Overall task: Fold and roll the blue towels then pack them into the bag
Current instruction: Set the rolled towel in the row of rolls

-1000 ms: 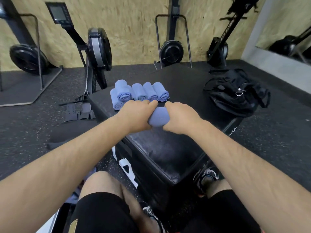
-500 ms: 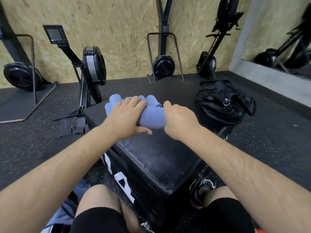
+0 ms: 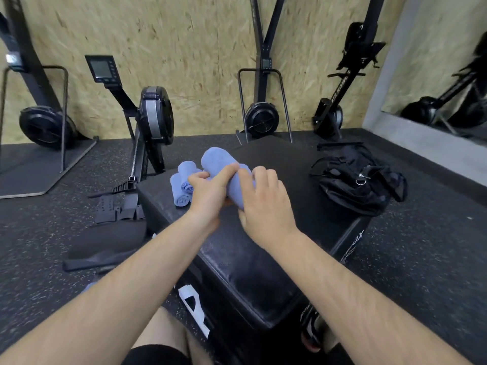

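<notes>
Rolled blue towel point(image 3: 220, 160) sits in the grasp of both hands, slanting from between the palms up and away, so that its rounded far end sticks out beyond the knuckles. The left hand point(image 3: 208, 192) wraps the roll from its own side, fingers curled over the cloth and the forefinger laid along the top. The right hand point(image 3: 266, 204) closes on it from the other side, fingers bent over the top and the thumb tucked low beneath. The two sets of fingertips nearly meet on the roll. Its near end is hidden under the hands, so whether it touches the black padded box point(image 3: 253, 264) below them cannot be told.

Just beyond the left hand's outer edge a small pile of finished rolls point(image 3: 181, 192) lies on the box. Three can be counted, one resting on the others; anything behind the hands is hidden. One black bag point(image 3: 353, 180) lies well off to the outer side of the right hand, on the box's far corner, slumped with its straps loose. Beyond both hands, four black exercise machines point(image 3: 155, 114) stand along the chipboard wall point(image 3: 197, 48).
</notes>
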